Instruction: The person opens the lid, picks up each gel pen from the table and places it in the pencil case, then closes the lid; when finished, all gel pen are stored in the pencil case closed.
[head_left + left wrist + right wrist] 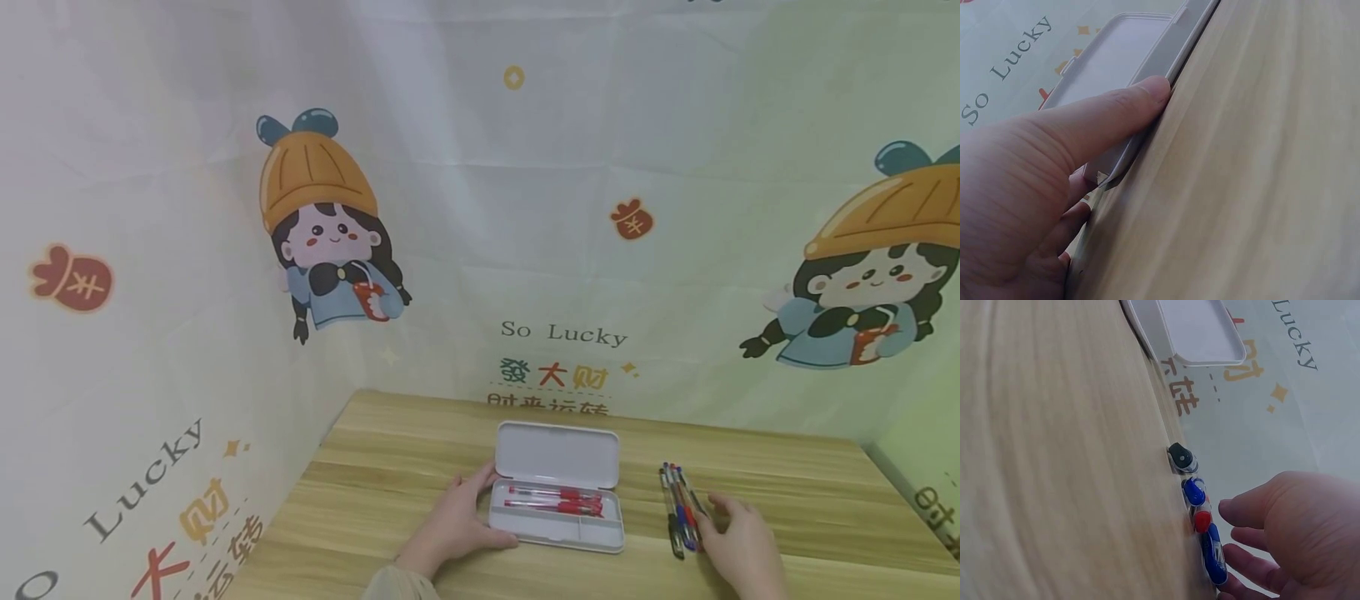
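Observation:
An open white pencil case (555,533) lies on the table with its lid raised at the back. Two red pens (558,507) lie in its long rear compartment. My left hand (461,521) holds the left end of the case, the thumb along its front edge and the fingers around the side. To the right of the case, several pens (681,517) with black, blue and red caps lie side by side. At their right side is my right hand (738,537), fingers loosely bent beside a blue-capped pen (1213,556). Whether a fingertip touches it, I cannot tell.
The wooden table (390,467) backs onto a printed cloth (450,250) with cartoon figures and lettering. In front of the red pens, the case has a narrow front tray with a small divided section at the right.

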Available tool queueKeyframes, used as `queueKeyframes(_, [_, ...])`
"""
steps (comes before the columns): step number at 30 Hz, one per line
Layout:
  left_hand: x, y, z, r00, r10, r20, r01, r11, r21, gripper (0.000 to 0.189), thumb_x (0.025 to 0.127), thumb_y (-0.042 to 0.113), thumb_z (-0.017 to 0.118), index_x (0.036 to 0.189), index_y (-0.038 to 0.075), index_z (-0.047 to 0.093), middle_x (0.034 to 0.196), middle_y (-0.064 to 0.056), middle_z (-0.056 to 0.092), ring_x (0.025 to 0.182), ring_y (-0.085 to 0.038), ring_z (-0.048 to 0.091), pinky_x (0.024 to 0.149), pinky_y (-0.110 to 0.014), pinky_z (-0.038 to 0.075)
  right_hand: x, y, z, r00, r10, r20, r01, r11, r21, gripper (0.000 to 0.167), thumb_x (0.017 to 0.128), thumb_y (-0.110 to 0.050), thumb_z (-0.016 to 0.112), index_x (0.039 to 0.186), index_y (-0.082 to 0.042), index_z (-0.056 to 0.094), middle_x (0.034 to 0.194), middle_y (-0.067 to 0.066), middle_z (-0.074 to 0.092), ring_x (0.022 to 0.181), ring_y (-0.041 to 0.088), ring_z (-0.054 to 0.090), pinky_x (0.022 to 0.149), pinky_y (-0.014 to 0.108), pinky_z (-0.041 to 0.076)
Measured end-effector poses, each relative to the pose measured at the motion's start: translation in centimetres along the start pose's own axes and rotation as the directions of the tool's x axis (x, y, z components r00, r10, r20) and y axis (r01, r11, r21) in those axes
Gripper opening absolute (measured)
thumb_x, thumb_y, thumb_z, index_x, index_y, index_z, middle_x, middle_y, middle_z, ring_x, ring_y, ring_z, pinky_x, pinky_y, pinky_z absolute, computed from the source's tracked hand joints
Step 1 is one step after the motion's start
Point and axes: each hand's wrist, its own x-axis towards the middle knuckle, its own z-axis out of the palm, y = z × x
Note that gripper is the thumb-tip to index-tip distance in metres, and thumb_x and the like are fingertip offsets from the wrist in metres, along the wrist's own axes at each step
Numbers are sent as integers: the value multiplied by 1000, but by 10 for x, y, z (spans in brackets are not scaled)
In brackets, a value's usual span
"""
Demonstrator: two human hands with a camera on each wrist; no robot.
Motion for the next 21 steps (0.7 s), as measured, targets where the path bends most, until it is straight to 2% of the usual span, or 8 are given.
queueKeyframes(15, [2,-3,1,1000,-21,6,21,1000,-19,127,70,47,103,173,15,36,163,-3,63,163,-50,37,139,-72,16,0,2,1,1000,8,20,-8,999,-47,49,102,-21,68,138,12,66,136,43,65,128,66,60,105,76,54])
queueKeyframes(21, [3,-3,2,1000,-25,6,25,1000,-9,127,70,47,103,173,16,35,163,-1,62,164,-50,35,140,-71,15,1,2,0,999,22,36,-20,999,-43,48,104,-23,64,137,12,67,134,41,67,126,65,61,104,76,55])
